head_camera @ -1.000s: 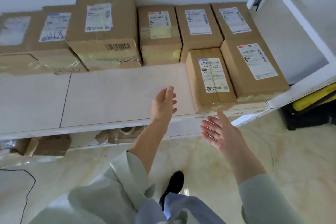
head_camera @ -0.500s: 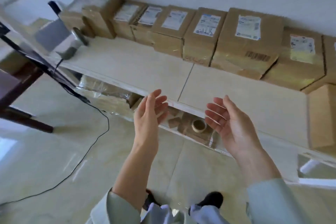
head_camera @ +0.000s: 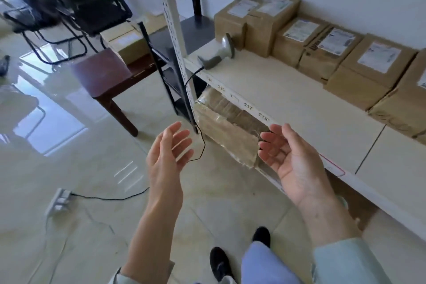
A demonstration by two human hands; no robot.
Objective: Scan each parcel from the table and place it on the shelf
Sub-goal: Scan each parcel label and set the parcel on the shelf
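My left hand and my right hand are both raised in front of me, fingers relaxed, holding nothing. The white shelf runs along the right with several labelled cardboard parcels lined up against the wall. A grey handheld scanner lies on the shelf's left end, its black cable dropping to the floor. Beyond the shelf post, a dark wooden table carries a cardboard parcel at its far side.
A black rack stands between the table and the shelf post. A taped box sits under the shelf. Black chairs stand at the back left. A power strip and cables lie on the glossy floor.
My view has swung left along the shelf toward the table. Both hands have stayed raised and empty, drawn away from the shelf.
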